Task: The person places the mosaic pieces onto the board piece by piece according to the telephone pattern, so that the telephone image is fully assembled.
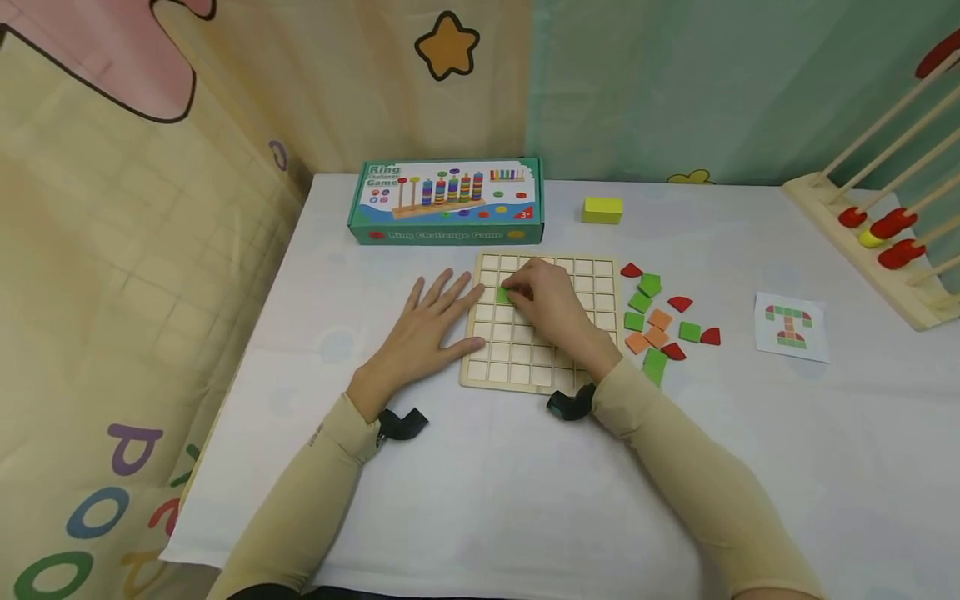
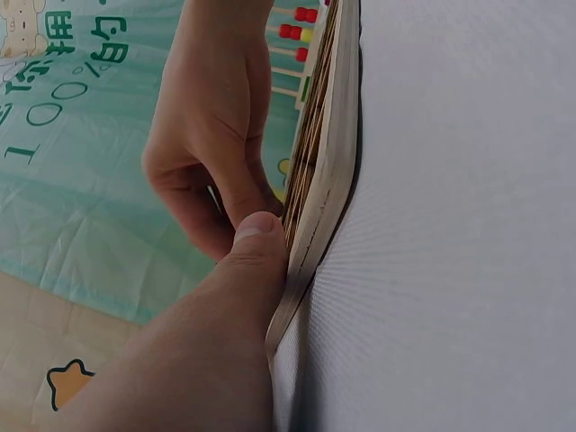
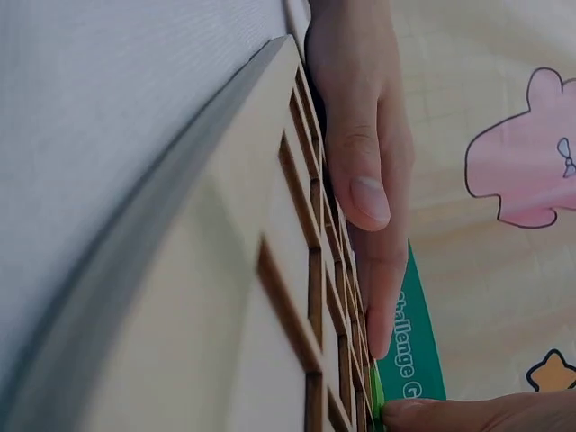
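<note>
A wooden grid board [image 1: 521, 332] with square cells lies on the white table. My left hand [image 1: 423, 333] is spread flat at its left side, the thumb and a fingertip touching the board's edge. In the left wrist view, that thumb [image 2: 256, 238] presses on the rim. Over the upper left cells, my right hand [image 1: 551, 304] pinches a green square tile [image 1: 502, 295] between thumb and fingers. The right wrist view shows the green tile [image 3: 377, 394] down at the grid, by the thumb. Loose green tiles [image 1: 690, 332], orange squares [image 1: 637, 342] and red quarter-round pieces [image 1: 680, 304] are scattered right of the board.
A pattern card [image 1: 791, 327] lies farther right. Behind the board are a Ring Challenge Game box [image 1: 446, 202] and a yellow block [image 1: 602, 210]. A wooden bead frame [image 1: 870, 250] stands at the right. Printed curtains hang behind and left of the table.
</note>
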{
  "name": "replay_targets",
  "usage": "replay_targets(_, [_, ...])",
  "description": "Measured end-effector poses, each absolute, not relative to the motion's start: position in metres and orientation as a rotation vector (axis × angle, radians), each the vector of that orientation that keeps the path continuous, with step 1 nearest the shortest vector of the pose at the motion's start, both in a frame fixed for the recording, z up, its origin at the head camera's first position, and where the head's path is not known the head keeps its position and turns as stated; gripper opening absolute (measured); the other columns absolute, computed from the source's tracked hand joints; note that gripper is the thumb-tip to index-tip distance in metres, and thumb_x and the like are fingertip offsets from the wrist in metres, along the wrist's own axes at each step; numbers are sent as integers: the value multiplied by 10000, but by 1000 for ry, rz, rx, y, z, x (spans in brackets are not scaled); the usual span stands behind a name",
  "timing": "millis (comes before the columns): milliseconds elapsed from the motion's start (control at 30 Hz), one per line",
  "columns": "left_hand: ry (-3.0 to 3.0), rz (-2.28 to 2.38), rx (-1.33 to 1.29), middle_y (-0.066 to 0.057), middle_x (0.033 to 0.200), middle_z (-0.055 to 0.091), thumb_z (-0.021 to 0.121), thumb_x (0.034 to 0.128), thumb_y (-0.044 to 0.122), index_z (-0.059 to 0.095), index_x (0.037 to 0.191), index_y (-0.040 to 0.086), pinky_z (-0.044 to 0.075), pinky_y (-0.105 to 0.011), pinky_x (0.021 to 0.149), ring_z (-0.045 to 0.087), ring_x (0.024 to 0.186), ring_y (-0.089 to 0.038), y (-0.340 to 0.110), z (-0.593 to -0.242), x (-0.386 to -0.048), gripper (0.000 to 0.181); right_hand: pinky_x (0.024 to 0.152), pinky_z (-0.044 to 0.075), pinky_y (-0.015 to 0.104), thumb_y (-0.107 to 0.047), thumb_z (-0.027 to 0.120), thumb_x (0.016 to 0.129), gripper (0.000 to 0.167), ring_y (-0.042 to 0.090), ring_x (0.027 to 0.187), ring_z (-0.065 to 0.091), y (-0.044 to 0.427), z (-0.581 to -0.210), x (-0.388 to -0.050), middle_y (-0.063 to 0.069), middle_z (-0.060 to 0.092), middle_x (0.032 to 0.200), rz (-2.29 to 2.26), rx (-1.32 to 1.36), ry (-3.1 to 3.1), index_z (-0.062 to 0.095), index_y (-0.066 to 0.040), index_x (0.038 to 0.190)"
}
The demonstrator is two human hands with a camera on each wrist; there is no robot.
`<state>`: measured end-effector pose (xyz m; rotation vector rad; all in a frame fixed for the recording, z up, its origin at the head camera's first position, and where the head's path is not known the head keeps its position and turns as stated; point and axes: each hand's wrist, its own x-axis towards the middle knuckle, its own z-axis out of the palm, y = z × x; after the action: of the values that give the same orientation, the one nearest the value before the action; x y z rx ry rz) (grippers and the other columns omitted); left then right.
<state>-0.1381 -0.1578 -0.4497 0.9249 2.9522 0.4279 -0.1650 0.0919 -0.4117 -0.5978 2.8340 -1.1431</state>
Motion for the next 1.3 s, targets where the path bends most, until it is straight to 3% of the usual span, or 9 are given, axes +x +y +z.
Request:
replay_targets(333, [2947,434,914,5,1779,156,559,996,675,242,1695,275,-18,-587,1324,47,1660,-286,-156,-449,-139,866,835,615,451,-53,735,976,187,307,920,710,132,-397,-174,169,745,1097,-1235,-500,2890,795,-5,1147])
replay_targets(567, [2952,460,932,-17,1772,193,587,993,654,278,1687,254,6,-598,1323,84,1655,-310,-159,-450,-136,859,861,598,523,-57,721,988,196,387,975,722,186,-387,-181,230,747,1152,-1221,-311,2928,775,23,1158])
replay_targets(633, [2948,469,941,-24,1770,199,588,995,650,283,1686,250,10,-600,1322,90,1654,-315,-159,-449,-137,854,840,599,495,-62,724,986,204,395,978,725,203,-384,-182,237,752,1131,-1207,-241,2936,772,19,1167])
replay_targets(800, [2954,463,954,-31,1770,201,587,999,642,288,1685,245,18,-603,1322,93,1653,-315,-156,-446,-141,847,747,519,285,-128,743,983,239,363,1004,721,236,-374,-189,229,761,1102,-1174,-94,2932,775,-17,1193])
replay_targets(1000, [2950,488,933,-18,1774,187,579,1006,637,285,1685,256,5,-591,1325,79,1656,-303,-153,-447,-142,833,816,469,365,-206,774,970,308,323,1046,659,258,-373,-194,216,751,1132,-1094,-42,2854,763,-38,1227])
replay_targets(1300, [2951,489,935,-23,1773,188,585,1007,629,278,1687,259,4,-585,1326,84,1655,-309,-155,-448,-138,833,872,472,393,-94,816,916,279,326,996,615,249,-387,-198,213,724,1068,-983,-117,2757,755,7,1169])
